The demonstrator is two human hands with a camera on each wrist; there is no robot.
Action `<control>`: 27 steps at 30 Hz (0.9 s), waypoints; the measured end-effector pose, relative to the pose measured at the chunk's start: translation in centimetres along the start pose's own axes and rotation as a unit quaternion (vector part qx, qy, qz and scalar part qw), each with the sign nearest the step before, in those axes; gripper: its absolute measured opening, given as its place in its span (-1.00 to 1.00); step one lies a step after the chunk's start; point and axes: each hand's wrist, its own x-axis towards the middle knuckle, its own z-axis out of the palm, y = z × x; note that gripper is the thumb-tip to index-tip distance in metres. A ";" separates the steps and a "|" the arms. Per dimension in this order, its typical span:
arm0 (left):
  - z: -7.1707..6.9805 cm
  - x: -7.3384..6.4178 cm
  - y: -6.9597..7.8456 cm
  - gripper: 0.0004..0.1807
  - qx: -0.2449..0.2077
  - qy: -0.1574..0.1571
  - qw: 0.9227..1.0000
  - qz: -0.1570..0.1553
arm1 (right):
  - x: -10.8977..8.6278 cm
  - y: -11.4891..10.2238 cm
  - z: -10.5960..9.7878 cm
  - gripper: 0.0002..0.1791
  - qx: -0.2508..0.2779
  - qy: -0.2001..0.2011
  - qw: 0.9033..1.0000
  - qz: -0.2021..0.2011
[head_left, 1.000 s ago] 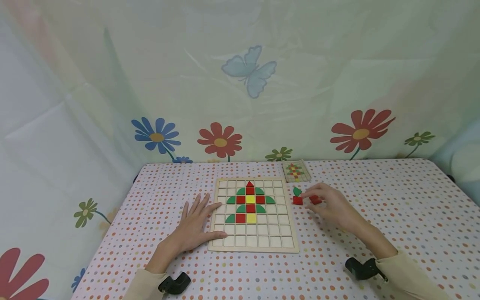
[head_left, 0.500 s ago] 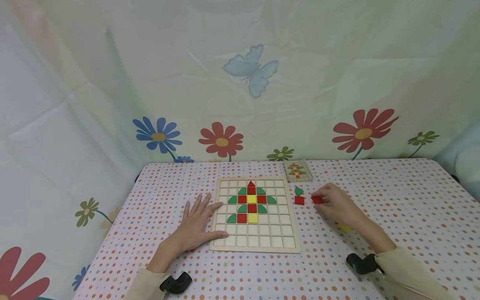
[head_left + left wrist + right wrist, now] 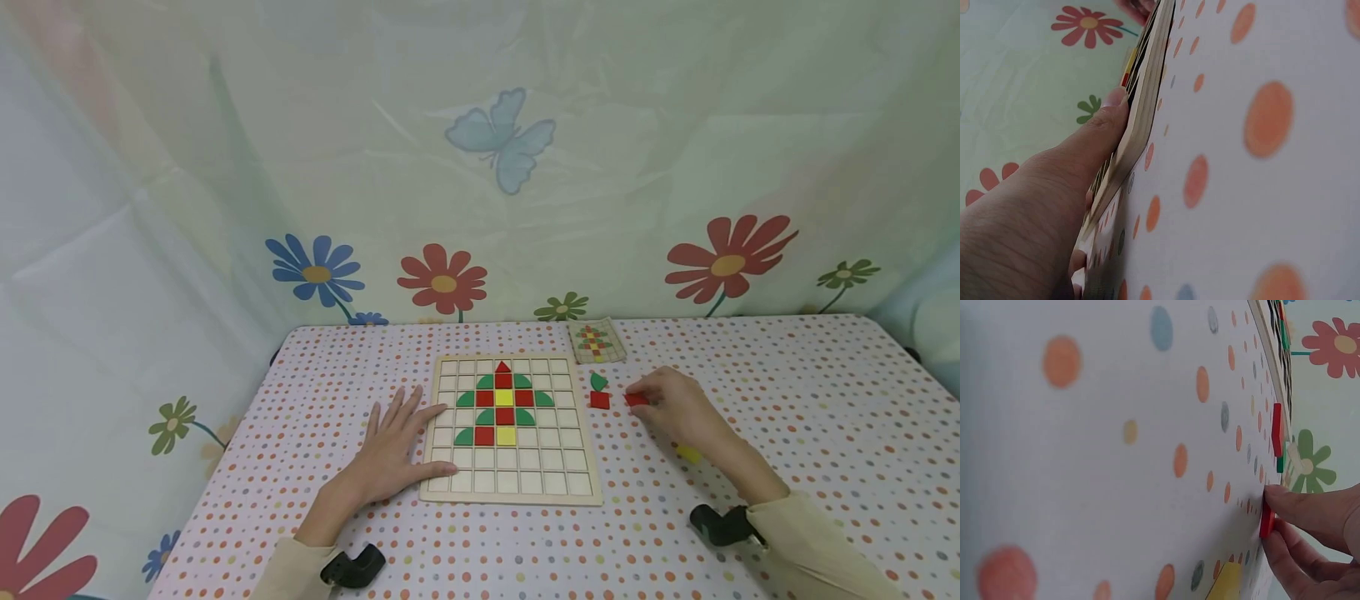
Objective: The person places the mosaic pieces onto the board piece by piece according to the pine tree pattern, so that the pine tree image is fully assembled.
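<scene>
My left hand [image 3: 390,446] lies with fingers spread at the left edge of a wooden grid board [image 3: 551,460], thumb and index fingertip over its rim. Red, green and yellow tiles form a tree shape on the board, with a red triangle [image 3: 502,367] at its top. To the right of the board, my right hand [image 3: 678,408] pinches a red tile [image 3: 1267,517] between thumb and fingers, low at the tabletop. Left of that tile lie a red square [image 3: 600,400] and a green quarter-round piece [image 3: 598,382]. A yellow tile [image 3: 687,454] shows partly under the right wrist.
Behind the board's right corner, a pattern card [image 3: 597,342] pictures a similar tree. A dotted cloth [image 3: 540,550] covers the table. A flowered curtain [image 3: 360,167] hangs along the back edge.
My right hand has shifted slightly right, and its fingers have come together on the red tile. The yellow tile beneath the wrist has come into sight. The left hand stays at the board.
</scene>
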 end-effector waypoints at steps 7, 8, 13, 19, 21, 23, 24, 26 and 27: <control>0.0 -0.1 0.2 0.00 -0.001 -0.001 1.000 -0.001 | 0.1 -0.4 -0.3 -0.72 0.001 -0.020 1.000 0.018; 0.0 -0.1 0.2 0.00 -0.002 -0.001 1.000 -0.002 | 0.1 -0.4 -0.3 -0.72 0.002 -0.022 1.000 0.020; 0.0 -0.2 0.1 0.00 0.000 -0.003 1.000 -0.007 | 0.1 -0.3 -0.4 -0.72 0.020 -0.010 0.999 0.028; 0.0 -0.1 0.0 0.01 0.002 -0.004 1.000 -0.009 | -0.2 0.7 -0.5 -0.70 0.063 0.017 0.996 0.062; 0.0 -0.1 0.0 0.01 0.002 -0.005 1.000 -0.006 | -0.4 1.1 -0.6 -0.69 0.072 0.021 0.995 0.070; 0.0 0.0 0.0 0.00 0.004 -0.004 1.000 -0.004 | -0.5 1.3 -0.7 -0.70 0.076 0.024 0.994 0.068; 0.0 0.0 0.0 0.00 0.006 -0.004 1.000 -0.004 | -0.5 1.3 -0.7 -0.72 0.077 0.026 0.995 0.060; 0.0 0.1 0.1 0.00 0.009 -0.002 1.000 -0.006 | -0.8 1.2 -0.6 -0.75 0.080 0.033 0.996 0.039; 0.0 0.1 0.1 0.01 0.009 -0.002 1.000 -0.007 | -1.0 1.1 -0.5 -0.77 0.080 0.038 0.996 0.026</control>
